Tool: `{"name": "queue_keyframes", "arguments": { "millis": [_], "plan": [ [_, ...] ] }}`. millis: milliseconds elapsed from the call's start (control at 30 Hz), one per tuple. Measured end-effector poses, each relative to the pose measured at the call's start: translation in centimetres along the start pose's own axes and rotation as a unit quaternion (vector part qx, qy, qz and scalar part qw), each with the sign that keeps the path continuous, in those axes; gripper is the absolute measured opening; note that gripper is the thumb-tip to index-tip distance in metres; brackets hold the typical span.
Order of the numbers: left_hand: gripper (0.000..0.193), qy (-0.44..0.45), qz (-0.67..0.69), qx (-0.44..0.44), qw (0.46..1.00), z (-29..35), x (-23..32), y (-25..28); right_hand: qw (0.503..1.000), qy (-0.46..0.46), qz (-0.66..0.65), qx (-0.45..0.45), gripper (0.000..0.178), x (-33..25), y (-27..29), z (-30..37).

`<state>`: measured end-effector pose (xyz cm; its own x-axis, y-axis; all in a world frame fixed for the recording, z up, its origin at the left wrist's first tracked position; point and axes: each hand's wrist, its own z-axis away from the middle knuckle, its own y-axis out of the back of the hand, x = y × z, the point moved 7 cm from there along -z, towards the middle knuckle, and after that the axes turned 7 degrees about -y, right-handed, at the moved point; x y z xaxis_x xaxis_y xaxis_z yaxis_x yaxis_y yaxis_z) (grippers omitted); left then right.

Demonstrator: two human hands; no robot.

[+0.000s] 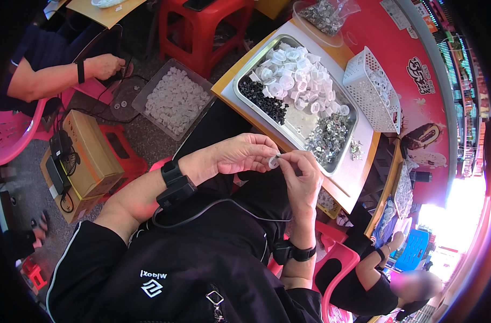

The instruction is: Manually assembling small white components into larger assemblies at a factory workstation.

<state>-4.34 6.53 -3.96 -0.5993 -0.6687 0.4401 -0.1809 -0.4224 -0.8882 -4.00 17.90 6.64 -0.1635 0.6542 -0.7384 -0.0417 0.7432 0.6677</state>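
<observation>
Left hand [245,154] and right hand [303,175] pinch one small round white plastic piece [273,162] between them, seemingly unfinished; loose white plastic parts [294,75] in the rectangular silver metal tray [299,121] beyond seem left to do.

A speckled grey floor [33,188] is dotted with red stools [218,21] and pink chairs [19,142] — the right side, edged by a red panel [388,48], is flooded with white light [455,223].

White piece [273,162], black bits [263,101]
</observation>
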Motion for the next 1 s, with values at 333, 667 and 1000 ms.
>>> {"name": "queue_keyframes", "arguments": {
  "millis": [333, 667, 1000],
  "plan": [
    [0.015, -0.026, -0.07, 0.0, 0.997, -0.3, 0.1, 0.7, 1.0, 0.014, 0.003, 0.004, 0.01, 0.8, -0.5, -0.2],
    [0.017, -0.141, -0.19, 0.039, 0.971, 0.1, 2.3, -1.0, 0.935, -0.19, -0.294, -0.05, 0.016, 5.1, -1.7, 0.4],
    [0.01, -0.299, -0.4, 0.082, 0.862, 1.9, 3.9, -2.6, 0.969, -0.129, -0.208, 0.016, 0.009, 3.1, -1.4, 0.9]
  ]
}}
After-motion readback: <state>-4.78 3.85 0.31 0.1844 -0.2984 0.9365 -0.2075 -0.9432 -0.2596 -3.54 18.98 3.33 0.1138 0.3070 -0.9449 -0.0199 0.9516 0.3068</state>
